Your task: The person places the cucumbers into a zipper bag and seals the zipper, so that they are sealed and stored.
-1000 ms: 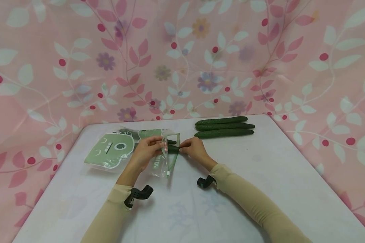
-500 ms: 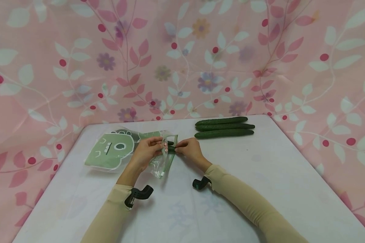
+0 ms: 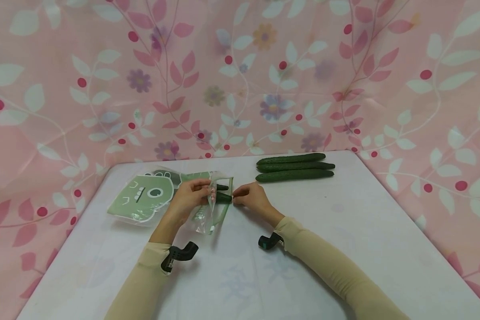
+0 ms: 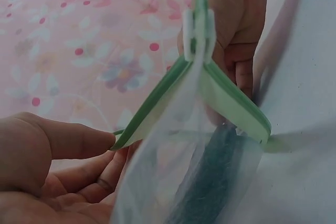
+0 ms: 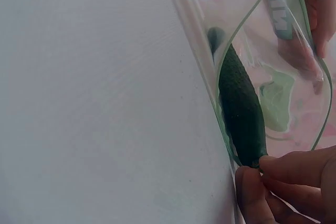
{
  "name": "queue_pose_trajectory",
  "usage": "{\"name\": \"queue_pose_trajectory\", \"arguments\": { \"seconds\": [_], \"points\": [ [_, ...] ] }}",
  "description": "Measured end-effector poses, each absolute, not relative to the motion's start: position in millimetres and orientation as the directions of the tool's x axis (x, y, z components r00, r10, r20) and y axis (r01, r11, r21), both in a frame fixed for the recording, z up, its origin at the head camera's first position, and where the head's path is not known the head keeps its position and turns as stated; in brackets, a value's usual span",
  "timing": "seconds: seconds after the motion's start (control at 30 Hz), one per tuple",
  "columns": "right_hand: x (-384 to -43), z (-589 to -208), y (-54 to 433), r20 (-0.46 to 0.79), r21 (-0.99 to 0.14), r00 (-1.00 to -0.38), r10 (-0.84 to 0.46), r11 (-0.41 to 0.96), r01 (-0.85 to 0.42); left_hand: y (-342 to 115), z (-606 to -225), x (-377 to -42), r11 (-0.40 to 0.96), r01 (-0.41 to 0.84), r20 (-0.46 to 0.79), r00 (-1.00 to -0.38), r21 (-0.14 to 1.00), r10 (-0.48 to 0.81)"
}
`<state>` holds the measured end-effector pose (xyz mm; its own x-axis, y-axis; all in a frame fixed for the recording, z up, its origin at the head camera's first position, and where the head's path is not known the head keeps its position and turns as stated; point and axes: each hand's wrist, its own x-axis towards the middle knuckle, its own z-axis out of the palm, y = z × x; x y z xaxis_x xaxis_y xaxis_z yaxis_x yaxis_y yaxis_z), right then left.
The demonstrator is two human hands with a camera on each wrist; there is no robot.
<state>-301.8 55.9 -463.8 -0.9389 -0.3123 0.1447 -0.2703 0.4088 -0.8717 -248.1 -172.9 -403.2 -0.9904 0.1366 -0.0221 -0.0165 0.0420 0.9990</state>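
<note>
A clear zip bag [image 3: 142, 198] with a green cartoon print lies on its side, its green-edged mouth spread to the right. My left hand [image 3: 189, 198] pinches one edge of that mouth; the left wrist view shows thumb and fingers on the green strip [image 4: 152, 100], near a white slider [image 4: 199, 38]. Inside the bag lies a cucumber [image 5: 241, 108], its near end at the mouth. My right hand [image 3: 252, 196] pinches this end between thumb and fingers. Beside it in the bag shows the dark tip of a second cucumber [image 5: 215, 38].
Three cucumbers [image 3: 296, 167] lie side by side at the back of the white-covered table [image 3: 324, 222], right of the bag. A pink floral curtain [image 3: 240, 80] hangs behind the table and along its sides.
My right hand moved left with the cucumber's end, then slightly back right. My left hand and the bag have shifted a little left, and more of the cucumber's end shows than half a second ago.
</note>
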Motion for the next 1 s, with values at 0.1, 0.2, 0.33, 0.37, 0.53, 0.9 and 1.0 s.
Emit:
{"name": "queue_pose_trajectory", "arguments": {
  "seconds": [0.1,0.2,0.33,0.37,0.53,0.9,1.0],
  "points": [
    [-301,-463,56,0.104,-0.91,-0.948,-0.3,0.355,-0.213,-172,-402,-247,0.047,-0.022,-0.028,-0.991,0.999,0.127],
    [-303,-463,55,0.068,-0.941,-0.959,-0.275,0.303,-0.154,-172,-402,-247,0.044,-0.026,-0.031,-0.992,0.999,0.122],
    [-306,-460,61,0.069,-0.939,-0.965,-0.252,0.311,-0.148,-173,-401,-247,0.051,-0.021,-0.028,-0.991,0.998,0.129],
    [-307,-459,64,0.073,-0.935,-0.966,-0.248,0.319,-0.153,-174,-401,-247,0.053,-0.021,-0.028,-0.991,0.998,0.13],
    [-315,-454,90,0.127,-0.913,-0.967,-0.219,0.356,-0.201,-176,-399,-247,0.073,-0.027,-0.036,-0.992,0.997,0.117],
    [-327,-440,167,0.265,-0.798,-0.951,-0.157,0.519,-0.308,-179,-400,-247,0.091,-0.017,-0.028,-0.992,0.996,0.125],
    [-329,-437,183,0.282,-0.771,-0.95,-0.134,0.558,-0.307,-179,-399,-248,0.099,-0.013,-0.026,-0.991,0.995,0.132]
  ]
}}
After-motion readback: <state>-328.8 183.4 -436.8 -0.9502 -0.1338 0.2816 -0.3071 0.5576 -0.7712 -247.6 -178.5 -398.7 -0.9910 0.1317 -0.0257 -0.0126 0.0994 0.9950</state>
